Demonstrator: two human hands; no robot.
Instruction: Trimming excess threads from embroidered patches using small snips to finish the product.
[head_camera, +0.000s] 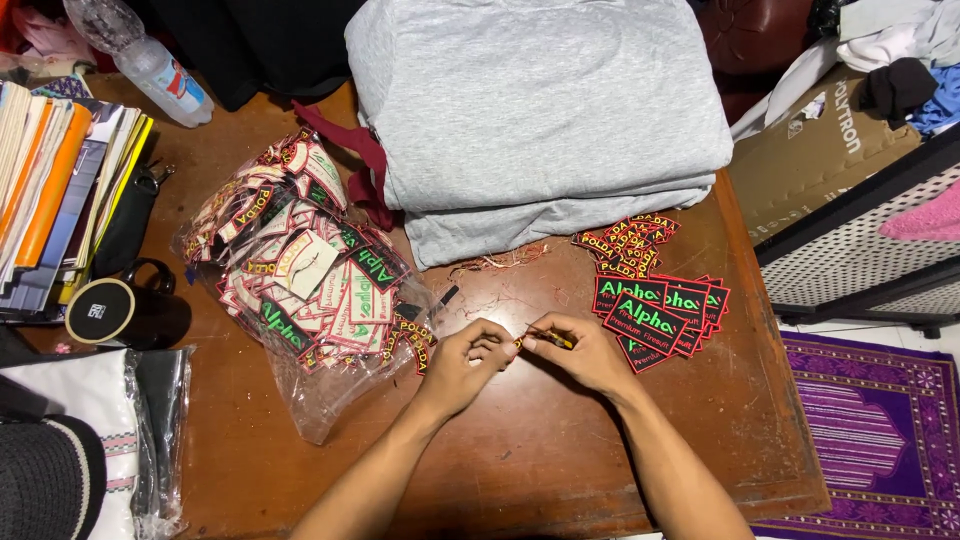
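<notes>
My two hands meet in the middle of the brown wooden table (520, 450). My left hand (468, 358) is curled up, and its fingertips pinch something very small. It is too small for me to tell what it is. My right hand (585, 352) holds a thin little tool (548, 337) with a yellow bit, pinched tight between thumb and fingers. The tip of the tool points at my left fingers, and the two hands almost touch.

Just beside my left hand lies a clear plastic bag (300, 275) full of cloth patches. Just beside my right hand sits a small pile of black patches (655, 305) with green and red edges. Behind my hands is a folded grey cloth (535, 110). Some loose threads (495, 262) lie in front of it. A black mug (115, 310) stands far to the left, near a stack of books (60, 190).
</notes>
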